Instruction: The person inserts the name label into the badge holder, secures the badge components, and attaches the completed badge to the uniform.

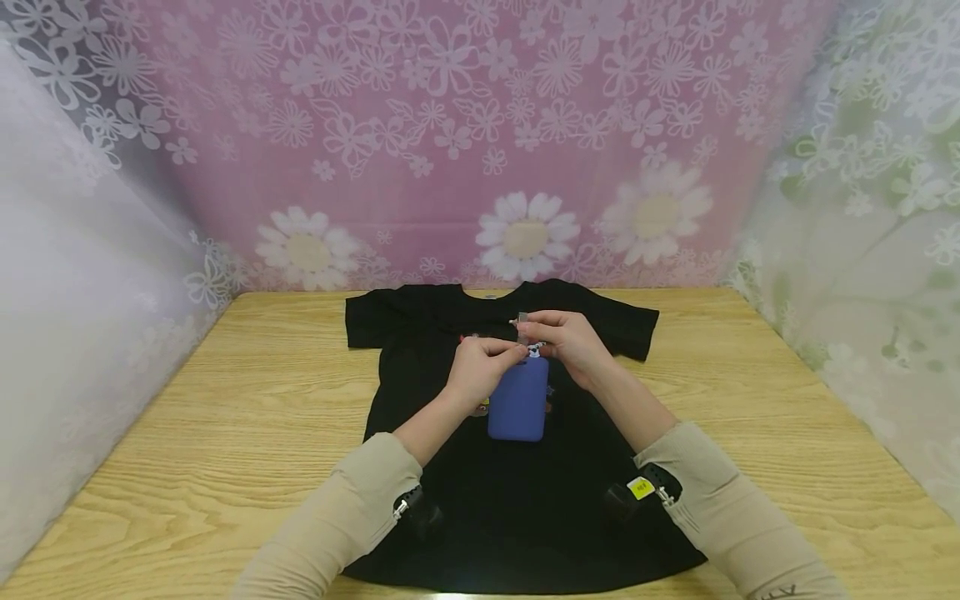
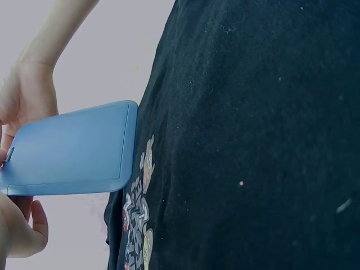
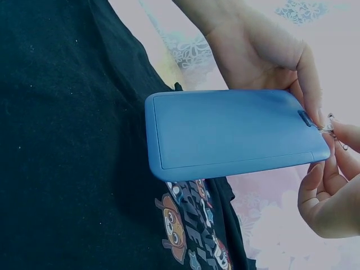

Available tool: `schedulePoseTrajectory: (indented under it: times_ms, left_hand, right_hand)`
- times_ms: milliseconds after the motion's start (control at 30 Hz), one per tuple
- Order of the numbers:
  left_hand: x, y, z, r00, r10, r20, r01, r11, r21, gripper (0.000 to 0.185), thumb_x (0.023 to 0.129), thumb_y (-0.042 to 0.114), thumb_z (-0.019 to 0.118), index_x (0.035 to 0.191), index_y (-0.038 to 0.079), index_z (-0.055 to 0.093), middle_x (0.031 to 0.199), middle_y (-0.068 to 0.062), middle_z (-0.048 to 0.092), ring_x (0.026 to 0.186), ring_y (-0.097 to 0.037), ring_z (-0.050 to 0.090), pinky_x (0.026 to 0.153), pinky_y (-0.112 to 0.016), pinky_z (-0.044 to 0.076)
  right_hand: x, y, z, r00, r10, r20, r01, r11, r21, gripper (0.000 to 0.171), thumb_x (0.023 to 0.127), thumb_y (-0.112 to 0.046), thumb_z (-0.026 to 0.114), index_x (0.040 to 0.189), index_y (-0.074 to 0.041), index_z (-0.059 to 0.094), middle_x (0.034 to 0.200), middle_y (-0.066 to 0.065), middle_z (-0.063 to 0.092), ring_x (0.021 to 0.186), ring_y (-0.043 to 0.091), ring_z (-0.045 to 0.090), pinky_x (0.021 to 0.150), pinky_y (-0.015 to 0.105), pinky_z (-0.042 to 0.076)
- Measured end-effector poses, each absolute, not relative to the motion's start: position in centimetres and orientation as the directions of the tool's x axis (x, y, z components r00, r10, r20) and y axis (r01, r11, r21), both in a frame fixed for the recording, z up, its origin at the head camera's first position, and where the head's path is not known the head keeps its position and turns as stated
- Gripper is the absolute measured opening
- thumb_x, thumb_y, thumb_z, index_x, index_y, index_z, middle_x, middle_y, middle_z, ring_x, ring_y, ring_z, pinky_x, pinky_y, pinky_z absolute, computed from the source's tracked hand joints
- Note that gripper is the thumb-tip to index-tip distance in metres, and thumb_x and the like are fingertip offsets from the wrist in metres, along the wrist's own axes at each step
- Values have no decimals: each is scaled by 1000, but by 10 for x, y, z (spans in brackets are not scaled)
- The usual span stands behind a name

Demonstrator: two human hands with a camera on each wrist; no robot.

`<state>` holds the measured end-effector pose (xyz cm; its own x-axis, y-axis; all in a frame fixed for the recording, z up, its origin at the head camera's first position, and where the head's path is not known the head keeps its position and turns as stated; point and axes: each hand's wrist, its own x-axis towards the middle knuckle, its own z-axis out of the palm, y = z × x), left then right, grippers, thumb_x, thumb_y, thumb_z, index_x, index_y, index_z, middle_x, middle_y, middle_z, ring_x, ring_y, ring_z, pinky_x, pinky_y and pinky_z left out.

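Note:
A flat blue card holder (image 1: 517, 400) with rounded corners and a slot at its top end is held above a black T-shirt (image 1: 525, 517). My left hand (image 1: 480, 371) grips that top end, its thumb by the slot (image 3: 305, 118). On the far right side, my right hand (image 1: 566, 343) pinches a small metal fitting (image 3: 331, 125) at the slot; its exact kind is partly hidden by the fingers. A greyish see-through strip (image 1: 522, 325) shows at the right fingertips. In the left wrist view the fingers mostly fall outside the picture.
The T-shirt lies spread on a wooden table (image 1: 247, 433), its collar at the far side. A cartoon print (image 3: 191, 225) on its chest is partly covered by the card holder. Flowered curtains (image 1: 420, 125) hang behind and at both sides.

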<state>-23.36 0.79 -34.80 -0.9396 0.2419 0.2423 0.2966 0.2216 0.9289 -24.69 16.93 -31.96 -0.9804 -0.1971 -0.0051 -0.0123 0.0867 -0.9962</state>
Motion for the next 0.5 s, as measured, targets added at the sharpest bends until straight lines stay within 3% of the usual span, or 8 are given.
schedulePoseTrajectory:
  times_ms: [300,500]
  left_hand:
    - [-233,9,-347,-939,239,248,301,217,929,25,89,21,62,97,0,72,88,-8,71,87,-18,64,72,-29,50]
    - [-232,9,-347,-942,234,240,290,206,935,24,89,21,62,97,1,73,89,-8,70,88,-18,64,74,-30,50]
  right_hand:
    - [-245,169,-318,-981,-194,12,-29,81,-996,25,91,-16,59,109,1,63,83,-2,62,81,14,53,71,29,44]
    - [-246,170,-320,-980,-200,21,-38,84,-996,25,91,-17,60,109,1,63,81,-3,62,83,16,53,70,27,43]
